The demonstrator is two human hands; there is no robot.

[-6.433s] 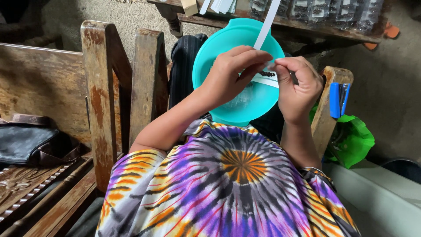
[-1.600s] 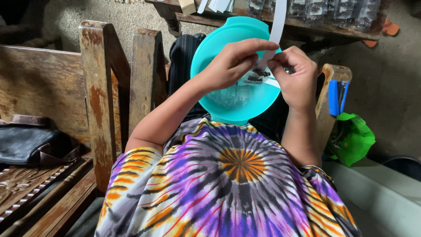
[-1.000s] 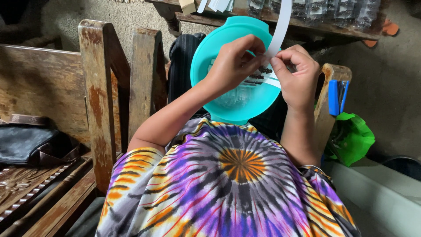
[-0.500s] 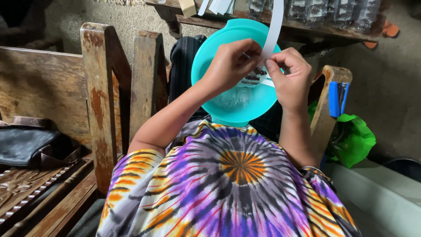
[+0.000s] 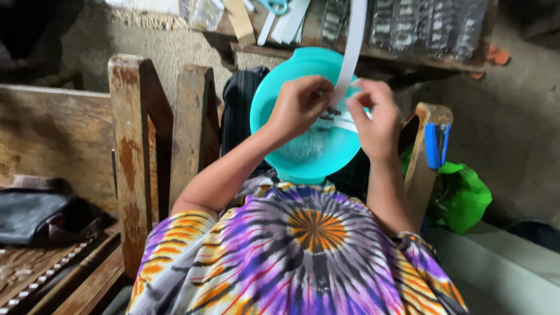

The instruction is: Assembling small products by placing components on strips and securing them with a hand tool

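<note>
1. A person in a tie-dye shirt [image 5: 303, 256] of purple, orange and black sat beside a worn wooden bench frame [image 5: 131, 146], with a dark bag [image 5: 35, 213] lying on its seat at the far left.
2. A round teal plastic basin [image 5: 309, 157] rested in front of the chest, tilted so that its inside faced the camera; both hands were held over its upper half.
3. A green bag [image 5: 461, 195] lay at the right, next to a wooden post [image 5: 421, 157] carrying a blue clip-like object [image 5: 434, 144].
4. The left hand [image 5: 300, 105] was curled, its fingers pinched shut on the lower end of a white strip [image 5: 353, 49].
5. The right hand [image 5: 376, 116] pinched the same end from the other side, fingers closed, just beside the left.
6. The strip was long, narrow, flat and plain white; its long axis ran nearly upright, rising from between the fingers, leaning slightly right and leaving the top of the view before a cluttered shelf [image 5: 408, 55].
</note>
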